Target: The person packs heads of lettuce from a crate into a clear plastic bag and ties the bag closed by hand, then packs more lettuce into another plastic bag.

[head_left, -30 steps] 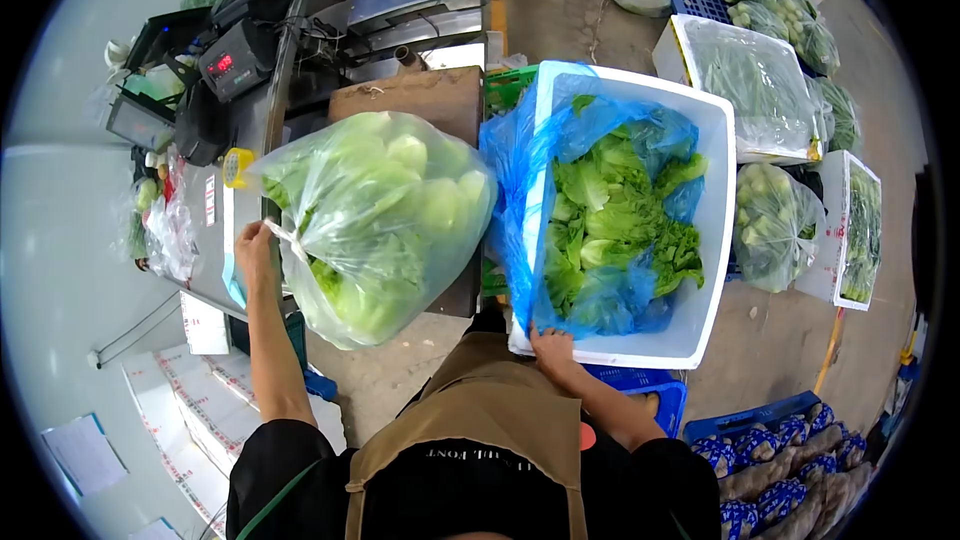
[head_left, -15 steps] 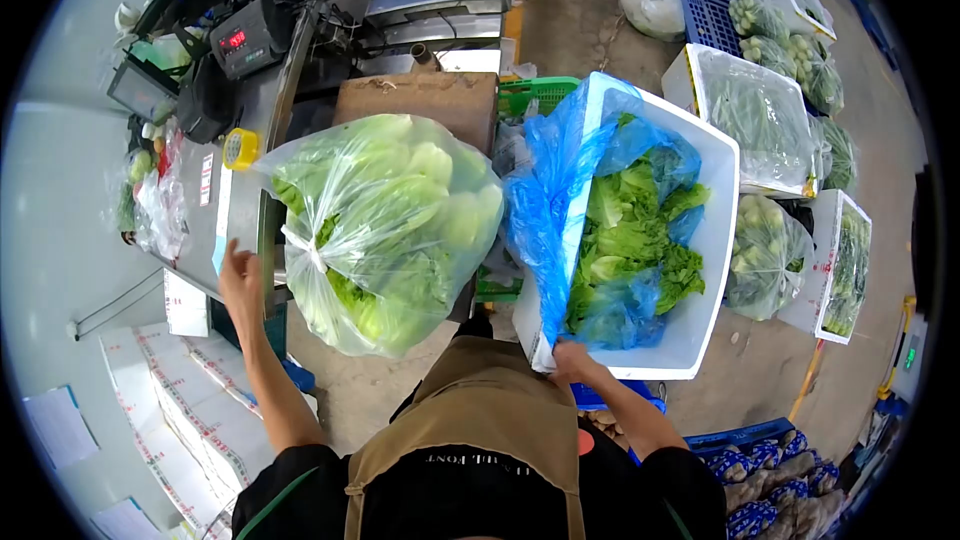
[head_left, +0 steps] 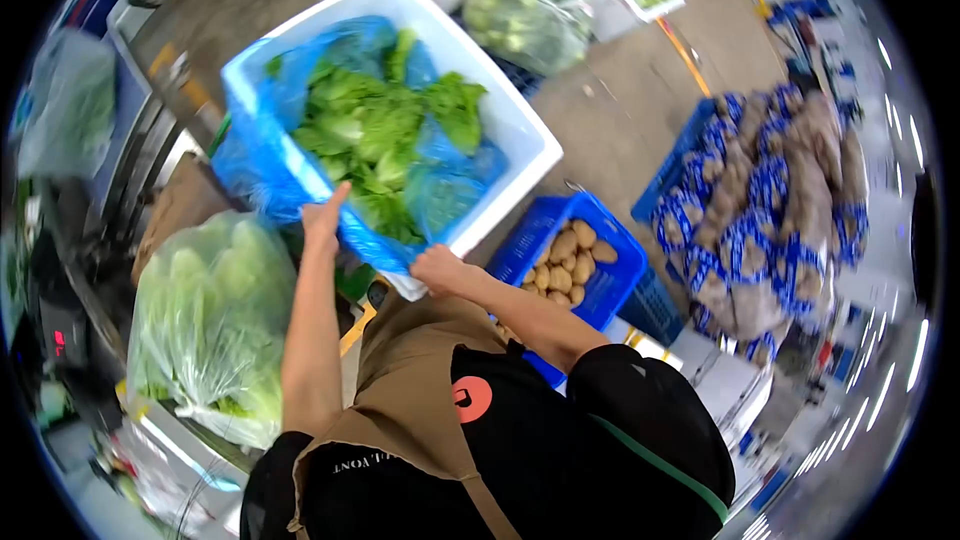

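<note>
- Right hand (head_left: 437,268) at the near corner of the white foam box (head_left: 530,145), fingers closed over the rim with some blue liner (head_left: 270,175) caught beneath; fingertips partly hidden.
- Left hand (head_left: 322,223) against the lined side, left of that corner, one finger stretched along the plastic. Could not tell whether the others pinched the wall or merely rested.
- Judgement on handling: grip seemed best taken on the stiff wall, not on loose film, which looked likely to slip or tear.
- Both hands sat close to one corner; an even pull from there seemed wise, as the far end could have swung or tipped.
- What bore the box's weight was not clear.
- Box lay directly ahead of both hands, turned askew to the body, open side up. Leafy greens (head_left: 370,120) sat inside, just beyond the fingers, touched by neither hand.
- Liner draped over the left-hand wall and hung outside it.
- Tied clear bag (head_left: 210,310) of lettuce stood just beside the left forearm; blue crate (head_left: 625,275) of potatoes (head_left: 560,265) lay right of the box.
</note>
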The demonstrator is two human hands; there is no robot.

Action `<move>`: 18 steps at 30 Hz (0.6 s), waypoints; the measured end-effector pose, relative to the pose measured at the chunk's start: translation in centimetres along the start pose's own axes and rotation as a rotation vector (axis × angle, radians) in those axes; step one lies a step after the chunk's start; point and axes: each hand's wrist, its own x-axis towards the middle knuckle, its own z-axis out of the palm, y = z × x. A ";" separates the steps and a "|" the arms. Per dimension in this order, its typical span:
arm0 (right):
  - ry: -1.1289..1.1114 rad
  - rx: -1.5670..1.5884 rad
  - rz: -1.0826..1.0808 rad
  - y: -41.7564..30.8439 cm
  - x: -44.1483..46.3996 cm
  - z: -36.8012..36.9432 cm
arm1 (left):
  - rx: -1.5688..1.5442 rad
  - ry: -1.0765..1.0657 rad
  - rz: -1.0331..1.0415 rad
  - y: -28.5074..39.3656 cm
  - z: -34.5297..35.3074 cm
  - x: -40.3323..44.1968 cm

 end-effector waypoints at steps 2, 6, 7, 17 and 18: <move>0.116 0.017 0.016 -0.6 -0.9 -0.7 | 0.233 0.200 0.136 -1.5 1.0 3.1; 0.190 0.006 0.009 -2.4 -2.5 -0.9 | 0.388 0.313 0.176 0.0 1.2 0.6; 0.185 0.014 0.019 -3.5 -3.3 -1.5 | 0.442 0.326 0.187 0.5 0.8 -0.3; 0.209 0.051 0.339 -14.1 -13.7 7.5 | 0.846 0.116 0.246 -4.8 1.4 -14.6; 0.222 0.058 0.375 -15.2 -14.6 8.2 | 0.834 0.113 0.316 -5.8 1.7 -15.4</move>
